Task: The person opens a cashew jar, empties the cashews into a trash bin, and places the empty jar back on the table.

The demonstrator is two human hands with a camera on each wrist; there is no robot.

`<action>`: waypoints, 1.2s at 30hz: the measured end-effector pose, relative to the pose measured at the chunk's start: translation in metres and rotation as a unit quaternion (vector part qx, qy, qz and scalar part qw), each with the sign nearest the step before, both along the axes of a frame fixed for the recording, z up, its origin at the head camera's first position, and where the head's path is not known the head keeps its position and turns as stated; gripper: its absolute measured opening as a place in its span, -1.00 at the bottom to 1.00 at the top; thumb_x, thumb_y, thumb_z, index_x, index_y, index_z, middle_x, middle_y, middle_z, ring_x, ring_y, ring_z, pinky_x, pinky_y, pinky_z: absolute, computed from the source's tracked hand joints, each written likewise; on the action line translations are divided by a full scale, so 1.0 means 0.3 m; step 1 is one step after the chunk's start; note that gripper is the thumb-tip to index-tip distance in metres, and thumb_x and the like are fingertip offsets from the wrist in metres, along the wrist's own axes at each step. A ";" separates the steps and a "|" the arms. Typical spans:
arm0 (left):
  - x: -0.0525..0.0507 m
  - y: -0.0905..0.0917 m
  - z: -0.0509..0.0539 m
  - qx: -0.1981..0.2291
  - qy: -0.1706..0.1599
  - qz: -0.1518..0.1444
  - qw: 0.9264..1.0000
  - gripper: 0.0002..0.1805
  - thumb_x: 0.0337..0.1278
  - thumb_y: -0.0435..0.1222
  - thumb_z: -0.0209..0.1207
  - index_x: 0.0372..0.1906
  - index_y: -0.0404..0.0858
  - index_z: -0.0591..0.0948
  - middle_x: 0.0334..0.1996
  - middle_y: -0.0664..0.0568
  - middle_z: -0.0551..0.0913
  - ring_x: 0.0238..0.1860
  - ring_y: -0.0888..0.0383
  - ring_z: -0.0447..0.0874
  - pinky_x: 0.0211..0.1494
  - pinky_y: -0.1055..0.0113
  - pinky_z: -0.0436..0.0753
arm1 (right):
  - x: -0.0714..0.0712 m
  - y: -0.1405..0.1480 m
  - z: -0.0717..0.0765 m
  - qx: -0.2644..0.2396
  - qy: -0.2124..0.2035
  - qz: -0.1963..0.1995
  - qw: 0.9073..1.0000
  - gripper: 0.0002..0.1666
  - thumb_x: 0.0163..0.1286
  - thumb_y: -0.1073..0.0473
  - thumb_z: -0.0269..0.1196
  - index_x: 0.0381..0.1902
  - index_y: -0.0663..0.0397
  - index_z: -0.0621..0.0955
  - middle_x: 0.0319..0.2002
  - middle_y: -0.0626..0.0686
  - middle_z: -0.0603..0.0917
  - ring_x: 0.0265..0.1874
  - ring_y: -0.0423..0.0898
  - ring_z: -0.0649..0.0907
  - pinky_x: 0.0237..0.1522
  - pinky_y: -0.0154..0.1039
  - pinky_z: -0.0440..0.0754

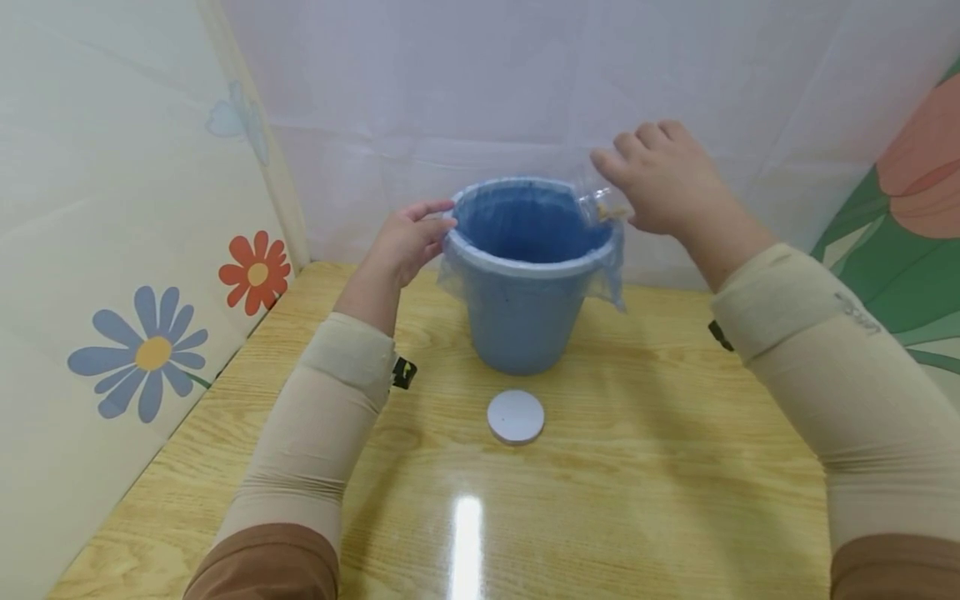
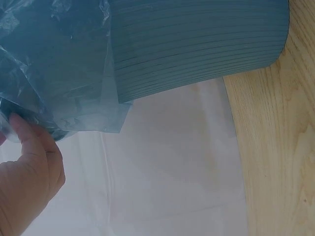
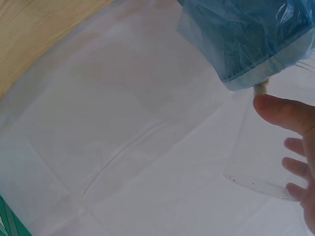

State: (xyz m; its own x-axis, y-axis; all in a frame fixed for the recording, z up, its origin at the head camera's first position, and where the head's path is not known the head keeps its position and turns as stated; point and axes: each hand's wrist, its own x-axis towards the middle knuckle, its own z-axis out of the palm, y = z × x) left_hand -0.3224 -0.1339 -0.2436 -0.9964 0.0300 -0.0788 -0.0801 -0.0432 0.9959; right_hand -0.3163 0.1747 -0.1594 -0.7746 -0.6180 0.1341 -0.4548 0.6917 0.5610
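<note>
A blue waste bin stands upright on the table, lined with a thin translucent bag folded out over its rim. At the rim's left side my left hand pinches the edge, bag included; the left wrist view shows that hand at the rim too. My right hand grips a clear jar, tipped with its mouth over the right side of the bin. Some small yellowish-brown bits show near the jar's mouth. The bin's bottom is hidden inside.
In front of the bin a round white lid lies flat on the wood-grain table. A pale sheet hangs behind the bin. To the left rises a panel with printed flowers, and another flower print is at the right.
</note>
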 end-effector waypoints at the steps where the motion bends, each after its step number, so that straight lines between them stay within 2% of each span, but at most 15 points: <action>1: 0.000 0.000 0.000 0.001 0.000 -0.001 1.000 -0.56 0.15 -0.37 0.14 0.17 -0.13 0.47 0.11 -0.02 0.45 0.04 0.14 0.50 0.09 0.35 0.51 | 0.001 -0.001 0.000 0.004 0.000 0.003 1.000 0.01 0.01 0.11 0.40 0.31 0.14 0.10 0.13 0.37 0.29 0.13 0.33 0.24 0.23 0.26 0.09; 8: 0.002 0.002 0.000 0.003 0.000 -0.003 1.000 -0.56 0.15 -0.38 0.14 0.17 -0.15 0.47 0.12 -0.02 0.44 0.06 0.12 0.50 0.09 0.35 0.52 | 0.004 -0.006 -0.001 0.008 -0.003 0.021 1.000 -0.09 0.04 0.25 0.35 0.29 0.11 0.12 0.14 0.38 0.29 0.15 0.34 0.23 0.25 0.28 0.02; 14: 0.002 0.004 0.000 0.006 0.004 -0.004 1.000 -0.56 0.15 -0.39 0.14 0.17 -0.16 0.47 0.11 -0.03 0.44 0.06 0.10 0.50 0.09 0.34 0.52 | 0.001 -0.008 -0.004 0.014 0.005 0.017 1.000 -0.09 0.07 0.23 0.32 0.31 0.12 0.10 0.14 0.38 0.27 0.14 0.35 0.22 0.25 0.27 0.02; 19: 0.001 0.000 0.000 -0.003 0.001 -0.005 1.000 -0.56 0.16 -0.37 0.14 0.17 -0.14 0.46 0.13 -0.01 0.43 0.06 0.13 0.49 0.10 0.35 0.51 | 0.000 -0.012 -0.003 0.015 0.019 0.025 0.999 -0.05 0.05 0.18 0.35 0.32 0.11 0.09 0.14 0.36 0.27 0.14 0.33 0.23 0.24 0.26 0.04; 21: 0.001 0.000 0.000 -0.003 0.000 -0.004 1.000 -0.56 0.16 -0.37 0.14 0.17 -0.14 0.46 0.13 -0.01 0.43 0.06 0.14 0.49 0.10 0.35 0.51 | 0.001 -0.013 -0.004 0.022 0.023 0.031 0.999 -0.09 0.05 0.20 0.35 0.29 0.10 0.12 0.12 0.36 0.29 0.13 0.33 0.25 0.23 0.26 0.06; 26: 0.000 0.001 -0.001 -0.001 -0.003 -0.001 1.000 -0.57 0.15 -0.37 0.14 0.16 -0.13 0.47 0.12 -0.01 0.44 0.05 0.14 0.50 0.09 0.35 0.52 | 0.003 -0.019 -0.010 0.037 0.032 0.045 0.998 -0.31 0.17 0.38 0.17 0.23 0.09 0.18 0.09 0.35 0.33 0.09 0.31 0.28 0.22 0.26 0.09; 28: -0.001 0.001 -0.001 -0.001 -0.003 -0.001 1.000 -0.57 0.15 -0.37 0.14 0.16 -0.13 0.47 0.12 -0.01 0.44 0.05 0.14 0.50 0.09 0.35 0.52 | 0.002 -0.022 -0.013 0.038 0.033 0.043 0.998 -0.33 0.19 0.44 0.10 0.24 0.08 0.18 0.11 0.35 0.31 0.11 0.31 0.27 0.23 0.26 0.06; 31: 0.000 0.001 0.000 0.001 -0.002 -0.003 1.000 -0.57 0.15 -0.37 0.15 0.16 -0.13 0.47 0.12 -0.01 0.44 0.06 0.13 0.50 0.09 0.35 0.51 | 0.001 -0.025 -0.017 0.042 0.032 0.037 0.998 -0.29 0.18 0.46 0.10 0.27 0.07 0.15 0.15 0.35 0.29 0.14 0.32 0.24 0.25 0.27 0.01; 36: 0.001 0.000 0.000 0.001 0.000 -0.003 1.000 -0.56 0.14 -0.37 0.15 0.16 -0.13 0.48 0.12 -0.01 0.45 0.06 0.13 0.50 0.09 0.35 0.52 | -0.001 -0.030 -0.016 0.029 0.047 0.049 0.997 -0.31 0.19 0.42 0.12 0.27 0.08 0.17 0.14 0.34 0.30 0.13 0.30 0.25 0.24 0.26 0.05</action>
State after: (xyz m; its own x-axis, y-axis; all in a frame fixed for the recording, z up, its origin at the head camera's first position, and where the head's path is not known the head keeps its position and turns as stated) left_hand -0.3221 -0.1339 -0.2437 -0.9962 0.0366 -0.0785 -0.0800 -0.0437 0.9958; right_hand -0.3166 0.1656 -0.1643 -0.6957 -0.6992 0.1649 -0.4623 0.6115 0.6422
